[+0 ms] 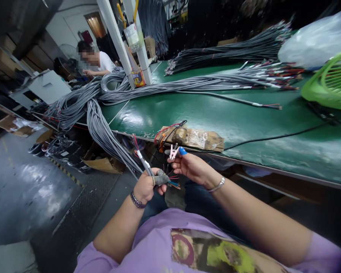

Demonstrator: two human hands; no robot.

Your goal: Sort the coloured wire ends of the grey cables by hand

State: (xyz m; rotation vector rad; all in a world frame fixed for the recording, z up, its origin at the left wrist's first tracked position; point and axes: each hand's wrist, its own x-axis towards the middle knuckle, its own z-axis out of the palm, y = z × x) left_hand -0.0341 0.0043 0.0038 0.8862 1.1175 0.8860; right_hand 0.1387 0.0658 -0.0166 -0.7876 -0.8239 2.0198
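My left hand (144,186) is wrapped round the end of a grey cable (147,167), with dark coverings on some fingers. Thin blue, red and orange wires (174,184) fan out from it towards the right. Another stripped end with red wires (135,142) and white sleeves points up past this hand. Close by, my right hand (191,167) has a blue cover on its thumb and pinches a small pink clip (174,152) just in front of the bench edge. Its fingertips are partly hidden behind the clip.
A wooden board (216,141) with taped parts and red and black leads lies at the edge of the green bench (147,117). Grey cable bundles (165,88) stretch across it. A green fan (329,81) and a plastic bag (318,41) are right. A person (102,62) sits far left.
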